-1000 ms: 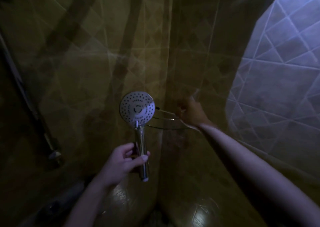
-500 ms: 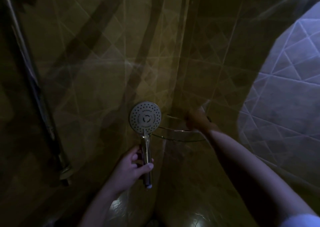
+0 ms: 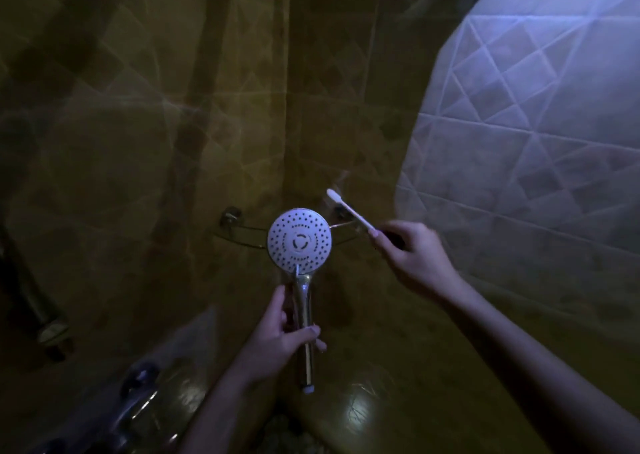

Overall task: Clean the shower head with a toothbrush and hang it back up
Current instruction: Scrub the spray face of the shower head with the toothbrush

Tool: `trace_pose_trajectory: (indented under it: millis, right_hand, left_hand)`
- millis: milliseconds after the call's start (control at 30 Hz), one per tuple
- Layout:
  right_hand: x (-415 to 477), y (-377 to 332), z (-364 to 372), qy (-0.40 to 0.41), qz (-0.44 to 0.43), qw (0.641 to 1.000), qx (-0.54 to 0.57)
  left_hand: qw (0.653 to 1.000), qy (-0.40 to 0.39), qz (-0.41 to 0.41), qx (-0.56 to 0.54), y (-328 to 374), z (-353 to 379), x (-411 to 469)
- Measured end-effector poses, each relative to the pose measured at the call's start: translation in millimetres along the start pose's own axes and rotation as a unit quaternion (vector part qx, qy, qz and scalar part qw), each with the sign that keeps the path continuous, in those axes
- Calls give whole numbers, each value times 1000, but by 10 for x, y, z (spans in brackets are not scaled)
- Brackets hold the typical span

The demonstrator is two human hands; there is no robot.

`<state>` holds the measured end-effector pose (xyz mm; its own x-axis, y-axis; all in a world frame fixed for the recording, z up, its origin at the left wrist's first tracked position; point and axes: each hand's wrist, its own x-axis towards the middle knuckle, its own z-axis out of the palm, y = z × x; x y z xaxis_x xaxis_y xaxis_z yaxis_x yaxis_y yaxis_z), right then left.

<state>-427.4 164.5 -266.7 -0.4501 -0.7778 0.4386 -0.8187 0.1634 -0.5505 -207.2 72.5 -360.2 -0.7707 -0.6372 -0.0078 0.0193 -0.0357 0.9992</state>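
Note:
The shower head (image 3: 299, 242) is a round white spray face with many small holes on a chrome handle. It stands upright with its face toward me, in the middle of the dim shower corner. My left hand (image 3: 282, 336) grips the chrome handle low down. My right hand (image 3: 410, 256) holds a white toothbrush (image 3: 349, 209) by its handle. The bristle end points up and to the left, just right of the spray face and apart from it.
A corner glass shelf (image 3: 242, 234) with chrome brackets sits behind the shower head. A chrome rail and fitting (image 3: 48, 329) run down the left wall. A chrome tap (image 3: 138, 384) shows at lower left. Tiled walls close in on both sides, lit pale at right.
My right hand has come back from the corner shelf with the toothbrush in it. The shower head has stayed upright in my left hand.

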Motion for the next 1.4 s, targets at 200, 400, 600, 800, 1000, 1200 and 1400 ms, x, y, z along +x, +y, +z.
trace_pose_trajectory:
  millis: [200,400,600,800,1000,1200,1400]
  right_hand:
    - [-1013,561,-354,27,-23,999,-26]
    - [-1900,1201,-602,-39,30,998,-44]
    - [-2353,1525,-862,-67,8,996,-63]
    - [-2548,1789,-1014,-72,5,994,-78]
    - [-2480,2068,-1116,43,87,988,-122]
    - [-2685,2004,-1178,-148,-23,986,-77]
    - [-2577,2234,-1116,32,137,987,-73]
  left_hand:
    - [996,-54,-71,-29,-464,986,-110]
    - [989,-74,-129,-2,-844,1751,-306]
    - [985,-85,-148,23,-939,2289,-448]
    - [985,-90,-106,102,-1044,2570,-561]
    - [980,-99,-94,143,-1171,2716,-595]
    - [982,-83,-113,125,-1228,2804,-586]
    - [984,-86,-103,114,-1255,2777,-606]
